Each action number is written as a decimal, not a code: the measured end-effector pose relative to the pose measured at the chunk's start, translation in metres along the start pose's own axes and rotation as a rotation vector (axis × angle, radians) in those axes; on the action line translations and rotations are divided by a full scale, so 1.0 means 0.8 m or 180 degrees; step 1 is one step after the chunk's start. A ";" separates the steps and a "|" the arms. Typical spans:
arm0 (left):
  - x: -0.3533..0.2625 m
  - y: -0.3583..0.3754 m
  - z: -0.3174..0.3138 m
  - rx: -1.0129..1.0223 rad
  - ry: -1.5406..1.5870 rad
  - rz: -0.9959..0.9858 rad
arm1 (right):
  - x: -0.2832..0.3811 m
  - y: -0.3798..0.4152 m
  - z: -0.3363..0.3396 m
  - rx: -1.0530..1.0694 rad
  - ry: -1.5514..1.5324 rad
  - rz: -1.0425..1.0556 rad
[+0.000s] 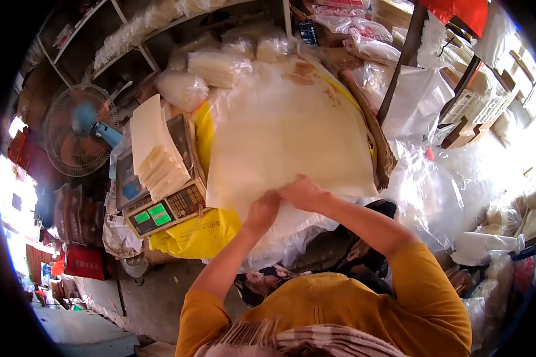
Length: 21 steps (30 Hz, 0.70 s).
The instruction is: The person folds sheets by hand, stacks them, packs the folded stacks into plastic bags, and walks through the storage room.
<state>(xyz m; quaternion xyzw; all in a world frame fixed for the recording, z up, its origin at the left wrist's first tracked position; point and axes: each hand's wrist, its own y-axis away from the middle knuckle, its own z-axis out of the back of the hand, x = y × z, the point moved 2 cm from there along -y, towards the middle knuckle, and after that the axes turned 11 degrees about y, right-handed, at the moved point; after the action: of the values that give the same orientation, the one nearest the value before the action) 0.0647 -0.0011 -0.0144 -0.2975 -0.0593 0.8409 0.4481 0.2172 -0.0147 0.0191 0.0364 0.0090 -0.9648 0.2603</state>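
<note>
A large, thin cream-coloured sheet (286, 149) lies spread in front of me on the work surface. My left hand (263, 211) is closed at its near edge, fingers curled. Right beside it, my right hand (302, 193) pinches the same sheet with bent fingers, and the two hands nearly meet. Clear plastic film (292, 238) hangs below the near edge, and yellow plastic (199, 235) shows under the left side. To the left, a digital scale (175, 208) with green displays carries a stack of folded cream sheets (156, 143).
A fan (80, 128) stands at the far left. Filled clear bags (220, 66) line the back of the surface. A dark slanted post (406, 65) rises at the right, near hanging clear plastic (426, 190). Cardboard (384, 146) edges the surface's right side.
</note>
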 end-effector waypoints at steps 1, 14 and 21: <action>0.002 0.005 -0.003 -0.0099 -0.0057 -0.0067 | -0.003 -0.004 0.002 0.0122 -0.0154 -0.0063; 0.054 -0.072 -0.016 -0.0064 -0.0020 0.1020 | -0.051 0.139 0.038 -0.0364 0.0825 -0.0698; 0.033 -0.080 -0.040 -0.0046 -0.0550 0.1375 | -0.065 0.103 0.068 0.0038 0.0779 -0.0346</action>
<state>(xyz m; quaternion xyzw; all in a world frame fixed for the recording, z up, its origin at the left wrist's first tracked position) 0.1175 0.0520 -0.0291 -0.2333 -0.0384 0.9392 0.2489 0.2999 -0.0614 0.0777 0.1550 0.0368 -0.9658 0.2045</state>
